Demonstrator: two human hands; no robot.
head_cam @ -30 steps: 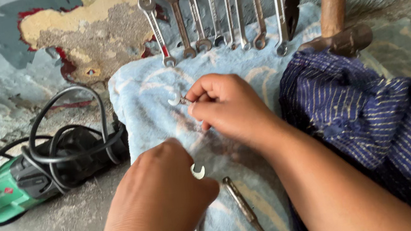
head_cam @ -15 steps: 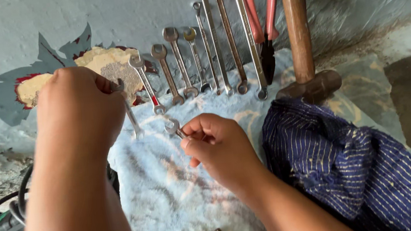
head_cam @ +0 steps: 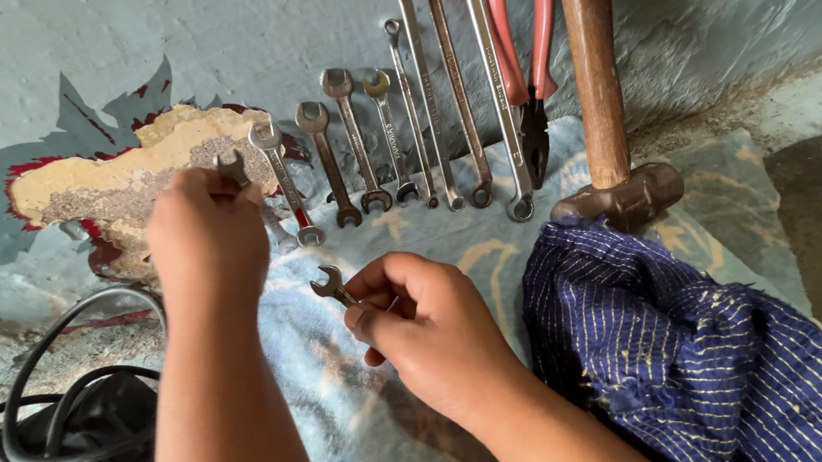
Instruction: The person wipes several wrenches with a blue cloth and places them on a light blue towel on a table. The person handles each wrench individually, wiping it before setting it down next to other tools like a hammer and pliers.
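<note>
Since half a second ago, the left hand (head_cam: 206, 236) is being lowered, clamped on a small spanner (head_cam: 231, 168) (beside the leaning row); the right hand (head_cam: 431, 335) is gripping another spanner (head_cam: 332, 287), best kept aligned.

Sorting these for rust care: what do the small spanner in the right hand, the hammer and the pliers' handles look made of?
Small spanner in the right hand: dull grey metal, probably steel, by its faint sheen. Hammer: dark, worn metal head, looking tarnished, on a brown shaft that seems wooden. Pliers: handles covered in a smooth pinkish-red sleeve, likely plastic or rubber, over dark metal jaws.
</note>
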